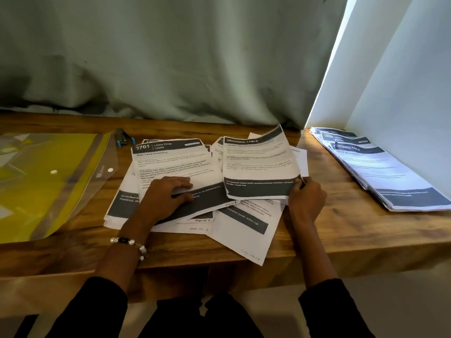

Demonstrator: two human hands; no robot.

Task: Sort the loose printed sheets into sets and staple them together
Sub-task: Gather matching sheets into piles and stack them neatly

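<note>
Sorting half done: left hand (168, 196) lies flat on loose sheets (175, 172), right grip (306, 195) pinches one page (260, 164) (finished pile (380, 167) aside), stapler (125, 139) untouched.

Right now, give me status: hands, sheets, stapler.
Left hand flat on the Living Room sheet. Right hand pinching the Dressing Table sheet, lifted. Stapler untouched, far left of the pile. Nothing blocking.
</note>
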